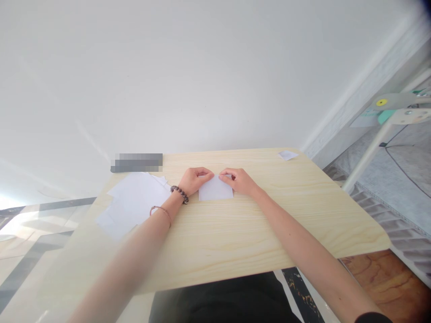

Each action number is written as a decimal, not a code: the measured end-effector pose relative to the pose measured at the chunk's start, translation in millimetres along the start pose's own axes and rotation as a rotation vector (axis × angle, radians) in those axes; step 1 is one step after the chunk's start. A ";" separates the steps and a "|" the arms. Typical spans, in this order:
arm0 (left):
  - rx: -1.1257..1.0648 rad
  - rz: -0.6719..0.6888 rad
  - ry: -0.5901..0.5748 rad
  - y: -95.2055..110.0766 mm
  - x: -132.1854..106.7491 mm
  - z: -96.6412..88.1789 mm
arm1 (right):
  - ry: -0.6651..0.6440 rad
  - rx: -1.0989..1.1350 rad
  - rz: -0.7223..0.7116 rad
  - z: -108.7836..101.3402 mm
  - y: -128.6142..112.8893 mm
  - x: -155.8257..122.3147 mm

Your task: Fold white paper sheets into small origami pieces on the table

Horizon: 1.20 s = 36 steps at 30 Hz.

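A small white sheet of paper (pixel 215 190) lies on the light wooden table (pixel 269 224), partly folded. My left hand (pixel 194 178) pinches its upper left edge with curled fingers. My right hand (pixel 239 180) pinches the upper right edge the same way. The fingertips of both hands nearly meet above the paper's top fold. A dark bead bracelet and a thin band sit on my left wrist.
A loose stack of white paper sheets (pixel 131 204) lies at the table's left. A small white paper scrap (pixel 288 154) rests at the far right corner. A blurred dark object (pixel 136 162) sits at the back left. A white wall stands behind; a stand and rug are at right.
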State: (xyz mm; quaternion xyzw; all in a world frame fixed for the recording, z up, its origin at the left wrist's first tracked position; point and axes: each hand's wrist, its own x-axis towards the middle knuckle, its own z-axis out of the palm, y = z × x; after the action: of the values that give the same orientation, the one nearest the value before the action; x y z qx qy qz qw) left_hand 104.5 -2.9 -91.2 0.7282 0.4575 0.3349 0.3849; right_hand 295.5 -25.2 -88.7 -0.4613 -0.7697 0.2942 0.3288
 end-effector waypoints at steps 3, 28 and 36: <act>-0.018 -0.013 -0.023 0.9 -1.4 2.2 | 0.003 -0.007 -0.042 4.0 -0.9 0.0; -0.014 -0.008 -0.081 0.0 -1.0 0.5 | -0.058 -0.036 0.076 -11.9 5.1 -6.2; 0.063 0.007 -0.120 -4.2 -1.4 -3.7 | -0.107 -0.043 0.084 -19.2 9.7 -4.7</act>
State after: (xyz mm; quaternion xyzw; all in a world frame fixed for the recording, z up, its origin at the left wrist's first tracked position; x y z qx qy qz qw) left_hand 99.2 -2.1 -93.2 0.7606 0.4413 0.2773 0.3872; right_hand 317.1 -22.6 -85.4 -0.4837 -0.7724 0.3154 0.2645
